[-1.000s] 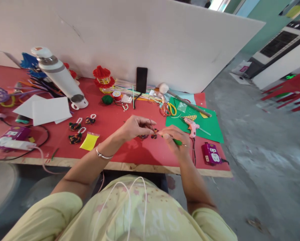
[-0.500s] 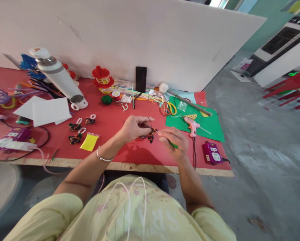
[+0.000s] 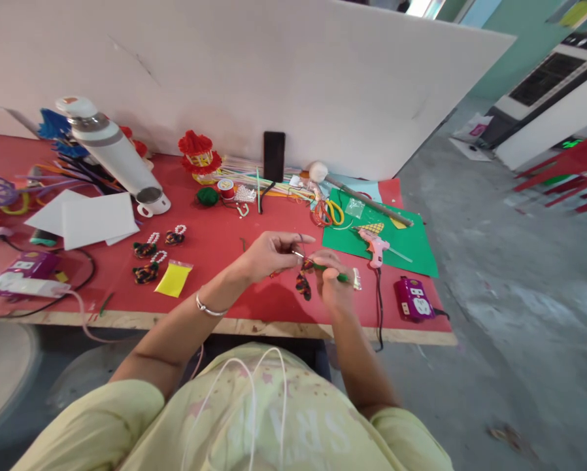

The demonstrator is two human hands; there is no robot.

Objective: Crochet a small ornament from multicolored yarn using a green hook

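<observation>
My right hand is closed round the green handle of a crochet hook, whose metal end points left toward my other hand. Between the hands hangs a small crocheted piece in dark, orange and green yarn. My left hand pinches this work at its top, index finger stretched out with dark yarn over it. The exact grip point is hidden by the fingers. On the left lie several similar crocheted pieces with white bead loops, beside a yellow packet.
A pink glue gun lies on green sheet, near scissors. At the back are a phone, a green yarn ball and a leaning white flask. Purple power sockets sit at the right edge.
Both hands have shifted; the crocheted piece has moved right and now hangs lower. The hook, earlier tilted down to the right, lies flatter with its metal end at my left fingers.
</observation>
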